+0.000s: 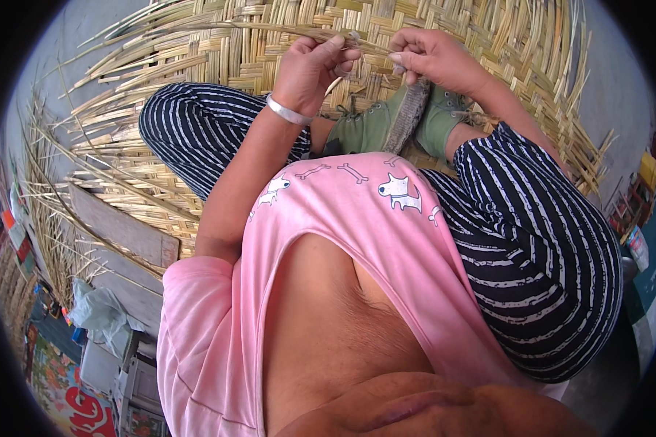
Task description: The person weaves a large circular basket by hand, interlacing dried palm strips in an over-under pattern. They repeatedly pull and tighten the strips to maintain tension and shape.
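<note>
Pinching one bamboo strip (270, 29) at the far edge of the woven bamboo mat (219, 65), the left hand (310, 69) and right hand (430, 58) both have fingers closed on it; keeping the strip taut and flat should seat it cleanly.

Yellow box (649, 171), far right edge
</note>
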The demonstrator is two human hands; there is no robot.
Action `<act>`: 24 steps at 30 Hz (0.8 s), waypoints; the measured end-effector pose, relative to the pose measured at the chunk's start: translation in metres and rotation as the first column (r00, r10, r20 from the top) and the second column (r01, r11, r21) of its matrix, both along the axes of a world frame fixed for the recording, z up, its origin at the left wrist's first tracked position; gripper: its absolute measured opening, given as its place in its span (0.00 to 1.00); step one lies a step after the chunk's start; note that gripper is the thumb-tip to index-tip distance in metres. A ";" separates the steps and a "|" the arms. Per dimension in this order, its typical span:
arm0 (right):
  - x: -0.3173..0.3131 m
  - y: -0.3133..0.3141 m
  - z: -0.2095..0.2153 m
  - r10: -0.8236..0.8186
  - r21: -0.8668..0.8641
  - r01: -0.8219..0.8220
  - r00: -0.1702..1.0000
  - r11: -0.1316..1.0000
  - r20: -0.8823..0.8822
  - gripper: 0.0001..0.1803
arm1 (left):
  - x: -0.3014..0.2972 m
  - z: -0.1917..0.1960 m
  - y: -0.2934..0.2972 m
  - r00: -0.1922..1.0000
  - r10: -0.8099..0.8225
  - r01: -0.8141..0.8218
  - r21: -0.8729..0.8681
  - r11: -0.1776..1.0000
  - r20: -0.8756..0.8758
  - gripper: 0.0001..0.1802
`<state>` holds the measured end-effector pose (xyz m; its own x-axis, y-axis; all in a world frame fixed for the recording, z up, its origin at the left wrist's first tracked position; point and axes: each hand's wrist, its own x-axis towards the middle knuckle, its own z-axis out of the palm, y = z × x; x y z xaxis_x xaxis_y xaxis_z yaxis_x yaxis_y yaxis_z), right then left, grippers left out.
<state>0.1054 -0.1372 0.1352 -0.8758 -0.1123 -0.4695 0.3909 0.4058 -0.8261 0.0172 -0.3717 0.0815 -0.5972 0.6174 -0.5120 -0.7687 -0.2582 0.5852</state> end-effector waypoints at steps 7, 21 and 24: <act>0.007 0.006 0.002 -0.054 -0.610 0.272 0.935 0.744 0.350 0.14 | 0.007 0.024 -0.009 0.987 -0.043 0.046 0.014 0.999 -0.154 0.09; -0.012 -0.010 -0.005 0.158 0.183 -0.132 0.978 0.974 -0.138 0.11 | 0.010 -0.002 0.004 0.987 0.146 -0.155 -0.156 0.976 -0.065 0.10; -0.011 -0.008 -0.001 0.149 0.253 -0.115 0.982 0.961 -0.117 0.10 | 0.007 0.003 0.008 0.997 0.081 -0.080 -0.138 0.987 -0.005 0.10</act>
